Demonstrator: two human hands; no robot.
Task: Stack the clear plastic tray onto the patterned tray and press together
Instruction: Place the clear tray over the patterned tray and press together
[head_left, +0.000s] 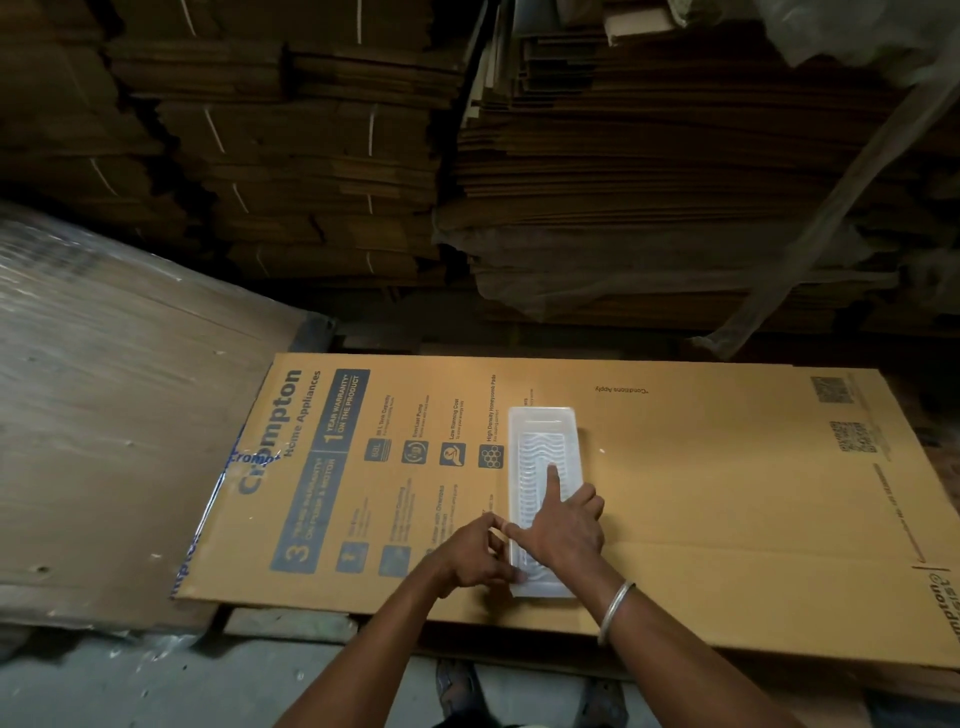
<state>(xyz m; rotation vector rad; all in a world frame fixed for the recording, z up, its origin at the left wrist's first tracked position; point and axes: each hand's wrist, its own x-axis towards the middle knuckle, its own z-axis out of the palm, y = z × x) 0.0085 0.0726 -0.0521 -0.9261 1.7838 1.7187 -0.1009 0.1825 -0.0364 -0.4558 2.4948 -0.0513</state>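
A long clear plastic tray (540, 431) lies on a flattened printed cardboard box (701, 467). A wavy white pattern shows through its middle, the patterned tray (535, 457) beneath it. My right hand (563, 525) rests flat on the near half of the tray, its index finger stretched along the middle. At the tray's near left edge my left hand (478, 558) has its fingertips pinched on the rim. The tray's near end is partly hidden by both hands.
Tall stacks of flattened brown cartons (311, 156) rise just behind the printed box. A plastic-wrapped board pile (104, 389) lies to the left. Grey floor (156, 686) and my sandalled feet (457, 686) show below the box's front edge.
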